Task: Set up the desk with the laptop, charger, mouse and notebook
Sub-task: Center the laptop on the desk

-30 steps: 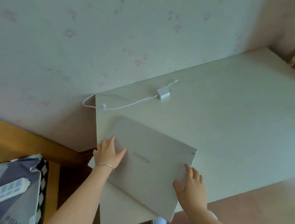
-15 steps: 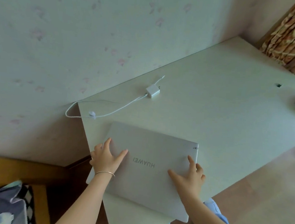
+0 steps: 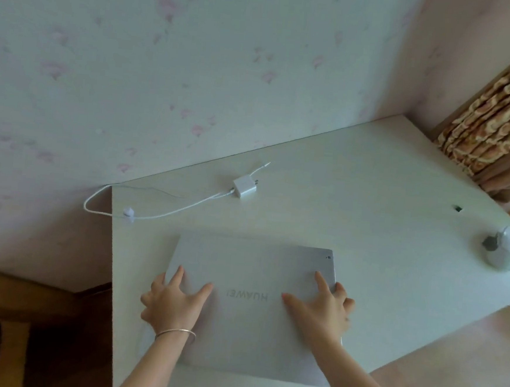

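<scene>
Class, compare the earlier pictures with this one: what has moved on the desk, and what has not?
The laptop has been turned square to the desk edge under the left hand and right hand, flat on its closed lid throughout. The charger has not shifted.

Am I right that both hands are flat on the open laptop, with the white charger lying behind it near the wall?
Not quite: the laptop is closed, its lid with the logo facing up, as the head view shows. The rest holds: the left hand and right hand rest on it, and the white charger lies behind it near the wall.
</scene>
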The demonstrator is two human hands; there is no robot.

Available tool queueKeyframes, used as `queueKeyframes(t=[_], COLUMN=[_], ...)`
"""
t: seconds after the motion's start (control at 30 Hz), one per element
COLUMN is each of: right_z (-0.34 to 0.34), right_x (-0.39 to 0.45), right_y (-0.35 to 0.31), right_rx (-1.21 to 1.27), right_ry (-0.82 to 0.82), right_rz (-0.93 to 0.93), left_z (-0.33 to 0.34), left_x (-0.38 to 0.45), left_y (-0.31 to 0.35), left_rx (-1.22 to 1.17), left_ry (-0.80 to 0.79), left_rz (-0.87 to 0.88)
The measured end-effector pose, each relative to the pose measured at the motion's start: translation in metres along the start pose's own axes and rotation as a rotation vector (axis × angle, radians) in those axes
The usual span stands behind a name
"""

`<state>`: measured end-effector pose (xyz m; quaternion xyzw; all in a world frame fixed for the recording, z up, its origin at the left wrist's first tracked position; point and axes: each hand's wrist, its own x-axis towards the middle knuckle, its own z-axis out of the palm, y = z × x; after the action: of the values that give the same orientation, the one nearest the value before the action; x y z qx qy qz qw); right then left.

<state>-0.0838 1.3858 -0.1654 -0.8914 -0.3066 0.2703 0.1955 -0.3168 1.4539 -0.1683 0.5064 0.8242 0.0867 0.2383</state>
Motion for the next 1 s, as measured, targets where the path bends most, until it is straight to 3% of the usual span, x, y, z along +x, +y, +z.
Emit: queueKeyframes(t=[0.47, 1.0], right_z=[-0.093, -0.084], right_x=[0.175, 0.191], right_y=[0.028, 0.044], right_rx=[-0.232, -0.415], right_ry=[-0.139, -0.156], right_rz=[-0.347, -0.457], left_z=[0.088, 0.112], left_x=[-0.097, -0.099], left_y=[0.124, 0.124], left_rx=[-0.182, -0.055], left_ry=[0.076, 0.107], left_rz=[-0.251, -0.219])
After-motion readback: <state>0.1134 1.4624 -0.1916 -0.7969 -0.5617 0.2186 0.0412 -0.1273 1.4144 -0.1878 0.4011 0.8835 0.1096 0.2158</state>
